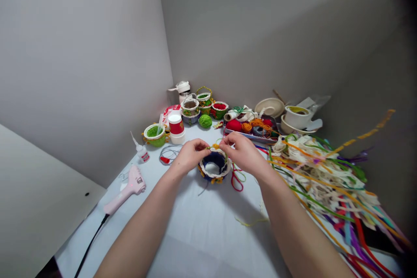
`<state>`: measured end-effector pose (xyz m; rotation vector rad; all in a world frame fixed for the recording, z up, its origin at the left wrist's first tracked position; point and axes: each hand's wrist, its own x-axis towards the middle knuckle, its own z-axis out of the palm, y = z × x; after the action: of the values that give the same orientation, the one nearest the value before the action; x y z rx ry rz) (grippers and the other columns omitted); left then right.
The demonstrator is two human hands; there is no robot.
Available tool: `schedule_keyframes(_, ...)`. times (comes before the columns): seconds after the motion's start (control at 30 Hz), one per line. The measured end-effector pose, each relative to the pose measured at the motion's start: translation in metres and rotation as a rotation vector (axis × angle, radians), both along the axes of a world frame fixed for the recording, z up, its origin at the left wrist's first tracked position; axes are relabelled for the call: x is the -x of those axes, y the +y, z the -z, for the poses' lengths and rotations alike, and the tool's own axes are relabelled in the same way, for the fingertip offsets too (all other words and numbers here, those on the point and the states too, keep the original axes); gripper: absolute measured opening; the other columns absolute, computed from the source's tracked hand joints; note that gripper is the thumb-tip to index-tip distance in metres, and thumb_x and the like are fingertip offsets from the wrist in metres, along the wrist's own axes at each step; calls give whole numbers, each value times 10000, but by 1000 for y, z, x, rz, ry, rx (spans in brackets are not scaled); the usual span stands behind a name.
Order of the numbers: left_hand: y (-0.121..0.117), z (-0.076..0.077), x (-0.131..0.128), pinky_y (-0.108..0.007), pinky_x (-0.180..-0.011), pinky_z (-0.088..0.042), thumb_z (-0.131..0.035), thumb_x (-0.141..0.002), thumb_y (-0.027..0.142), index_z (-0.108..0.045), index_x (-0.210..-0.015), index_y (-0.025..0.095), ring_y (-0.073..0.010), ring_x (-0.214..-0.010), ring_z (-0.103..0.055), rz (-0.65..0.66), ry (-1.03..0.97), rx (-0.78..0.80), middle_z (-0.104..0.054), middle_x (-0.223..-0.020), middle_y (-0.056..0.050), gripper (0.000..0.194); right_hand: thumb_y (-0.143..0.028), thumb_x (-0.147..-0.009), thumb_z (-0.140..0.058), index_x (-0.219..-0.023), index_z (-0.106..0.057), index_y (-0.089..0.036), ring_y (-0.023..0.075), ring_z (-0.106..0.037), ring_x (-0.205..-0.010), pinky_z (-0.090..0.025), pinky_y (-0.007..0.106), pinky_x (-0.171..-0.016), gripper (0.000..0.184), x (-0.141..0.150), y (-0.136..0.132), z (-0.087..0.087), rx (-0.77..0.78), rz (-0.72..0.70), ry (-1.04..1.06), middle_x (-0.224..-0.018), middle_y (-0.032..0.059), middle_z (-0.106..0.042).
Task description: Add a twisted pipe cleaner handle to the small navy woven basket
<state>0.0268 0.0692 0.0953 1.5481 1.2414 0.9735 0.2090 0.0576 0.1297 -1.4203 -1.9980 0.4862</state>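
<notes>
A small dark blue basket [216, 178] with a white braided rim and orange-yellow trim stands on the white table, its opening facing up. My left hand [193, 155] is closed in a pinch at the far left of the rim, on a bit of yellow-green yarn trim. Opposite it, my right hand [241, 151] pinches at the far right of the rim. Between the two sets of fingertips shows a piece of yellow yarn trim [215, 146]. The fingers partly hide what they grip. Red yarn [237, 182] loops down beside the basket, under my right hand.
Left lie a pink glue gun [125, 191] with a black cord and a glue bottle [142, 153]. Behind are small green baskets [155, 138], a red-and-white jar [176, 128] and a tray [267, 140] of yarn balls. Tangled yarn and colored strips [321, 173] cover the right side.
</notes>
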Motion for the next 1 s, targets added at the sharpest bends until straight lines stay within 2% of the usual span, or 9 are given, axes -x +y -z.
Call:
schedule_keyframes(0.3, -6, -8, -3, -261, -679, -475, -664, -672, 237, -662, -764, 165, -150, -722, -601, -30, -39, -64, -676, -754, -23, 117, -182, -836, -535, -751, -595, -179, 185, -537, -859, -386, 301, -772, 105, 2, 0, 1, -61, -23, -33, -870, 49, -590)
schedule_keyframes(0.57, -5, -7, -5, -273, -699, -481, -654, -685, 247, -683, -763, 167, -163, -730, -612, -41, -24, -65, -696, -769, -35, 115, -180, -840, -537, -752, -594, -183, 191, -544, -880, -390, 311, -806, 106, 3, 2, 6, -97, -28, -31, -864, 52, -589)
schedule_keyframes(1.0, -4, -7, -5, -287, -760, -474, -630, -712, 230, -699, -788, 164, -179, -783, -623, -47, 25, -73, -714, -822, -51, 122, -159, -859, -498, -797, -572, -186, 167, -556, -742, -365, 270, -667, 100, 8, -1, 7, -90, -11, -98, -799, 35, -638)
